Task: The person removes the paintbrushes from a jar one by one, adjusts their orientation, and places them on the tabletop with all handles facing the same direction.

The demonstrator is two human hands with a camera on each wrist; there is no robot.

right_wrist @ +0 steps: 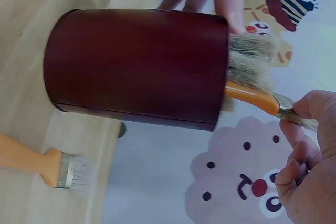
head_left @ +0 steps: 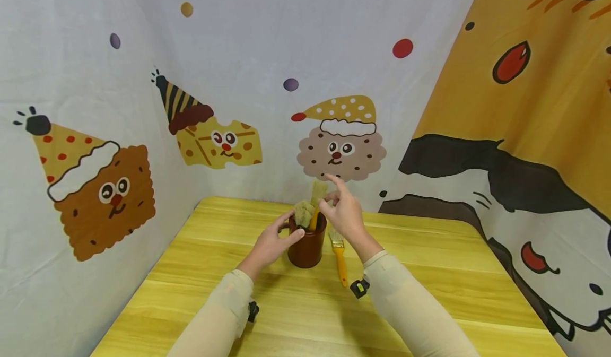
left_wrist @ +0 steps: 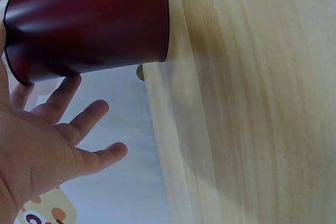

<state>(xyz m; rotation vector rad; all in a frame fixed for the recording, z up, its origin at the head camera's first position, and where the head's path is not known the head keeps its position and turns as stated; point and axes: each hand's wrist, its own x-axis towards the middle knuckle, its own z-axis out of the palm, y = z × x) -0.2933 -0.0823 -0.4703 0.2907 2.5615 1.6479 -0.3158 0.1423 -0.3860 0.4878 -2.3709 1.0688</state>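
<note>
Cream long sleeves (head_left: 406,304) come nearest the camera, leading to two bare hands. The right hand (head_left: 347,216) pinches a flat paintbrush with an orange handle (right_wrist: 254,98) between thumb and finger at its metal band; the bristles point up, and the handle runs down from the pinch into a dark red-brown cylindrical cup (head_left: 305,251). Left of the pinch, the left hand (head_left: 271,243) rests against the cup with its fingers spread, thumb at the rim. Just beside that thumb, a clump of pale, coarse bristles (head_left: 303,214) sticks out of the cup; how many brushes it belongs to, I cannot tell. Below the pinch, a second orange-handled brush (head_left: 341,264) lies on the yellow wood-grain tabletop (head_left: 296,320).

The pinched handle could snag on those crowded bristles. A sideways pull, with such a light left-hand touch, might tip the cup.
</note>
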